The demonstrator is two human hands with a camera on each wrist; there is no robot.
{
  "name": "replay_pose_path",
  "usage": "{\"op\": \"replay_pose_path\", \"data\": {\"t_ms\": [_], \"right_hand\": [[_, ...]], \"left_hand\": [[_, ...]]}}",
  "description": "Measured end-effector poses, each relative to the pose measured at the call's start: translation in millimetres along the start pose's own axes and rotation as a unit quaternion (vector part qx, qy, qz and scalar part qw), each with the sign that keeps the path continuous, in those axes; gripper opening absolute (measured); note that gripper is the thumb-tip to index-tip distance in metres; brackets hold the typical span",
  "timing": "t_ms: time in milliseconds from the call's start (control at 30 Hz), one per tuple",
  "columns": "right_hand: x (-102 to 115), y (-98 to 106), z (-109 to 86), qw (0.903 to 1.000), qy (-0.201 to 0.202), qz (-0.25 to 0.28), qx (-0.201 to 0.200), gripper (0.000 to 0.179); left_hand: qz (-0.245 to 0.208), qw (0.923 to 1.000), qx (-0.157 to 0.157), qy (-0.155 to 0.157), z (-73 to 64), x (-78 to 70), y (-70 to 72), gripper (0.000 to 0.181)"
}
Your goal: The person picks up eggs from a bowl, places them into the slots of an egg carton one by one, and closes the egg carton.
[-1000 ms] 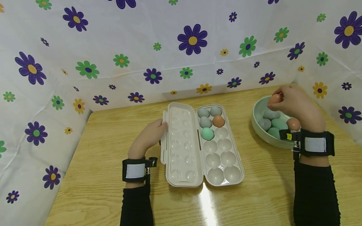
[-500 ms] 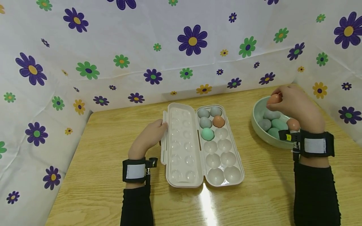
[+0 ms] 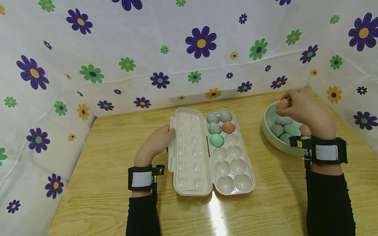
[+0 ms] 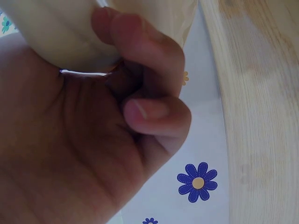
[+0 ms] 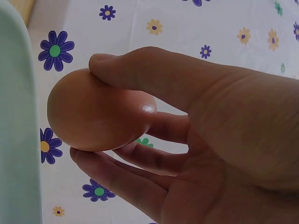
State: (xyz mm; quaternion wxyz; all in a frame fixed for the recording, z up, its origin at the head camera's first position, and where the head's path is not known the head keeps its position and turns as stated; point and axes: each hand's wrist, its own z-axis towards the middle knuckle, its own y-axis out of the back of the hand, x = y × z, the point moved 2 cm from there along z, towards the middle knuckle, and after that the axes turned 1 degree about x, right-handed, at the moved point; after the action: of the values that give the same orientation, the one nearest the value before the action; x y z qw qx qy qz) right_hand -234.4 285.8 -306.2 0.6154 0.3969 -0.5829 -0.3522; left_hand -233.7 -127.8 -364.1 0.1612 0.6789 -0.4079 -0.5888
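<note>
My right hand [image 3: 307, 113] pinches a brown egg [image 5: 100, 112] between thumb and fingers, above the far left part of a pale green bowl [image 3: 273, 139]. Grey, green and brown eggs lie in that bowl, partly hidden by the hand and wrist strap. An open white egg carton [image 3: 208, 183] lies in the middle of the table. Its right half holds three grey eggs, a brown egg [image 3: 228, 127] and a green egg [image 3: 217, 140]. With curled fingers my left hand [image 3: 156, 142] grips the outer left edge of the carton's lid [image 3: 189, 193].
The wooden table [image 3: 112, 164] carries the carton and the bowl. A white cloth [image 3: 133, 32] printed with flowers stands as a wall along the back and both sides. The bowl sits right of the carton, near the right side cloth.
My right hand has shifted slightly left with the brown egg over the bowl. The left hand stays on the carton lid, and the carton has not moved.
</note>
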Motion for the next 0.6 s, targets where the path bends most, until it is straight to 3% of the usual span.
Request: {"op": "replay_pose_path", "data": {"t_ms": [333,600], "right_hand": [[5.0,-1.4,-0.5,0.9996,-0.011,0.001,0.028,0.054],[4.9,-1.8,-0.9,0.9996,-0.008,0.0,0.028,0.056]], "left_hand": [[-0.001,1.0,0.0,-0.002,-0.8,-0.3,0.7,0.043],[0.004,1.0,-0.001,-0.001,-0.2,-0.4,-0.5,0.042]]}}
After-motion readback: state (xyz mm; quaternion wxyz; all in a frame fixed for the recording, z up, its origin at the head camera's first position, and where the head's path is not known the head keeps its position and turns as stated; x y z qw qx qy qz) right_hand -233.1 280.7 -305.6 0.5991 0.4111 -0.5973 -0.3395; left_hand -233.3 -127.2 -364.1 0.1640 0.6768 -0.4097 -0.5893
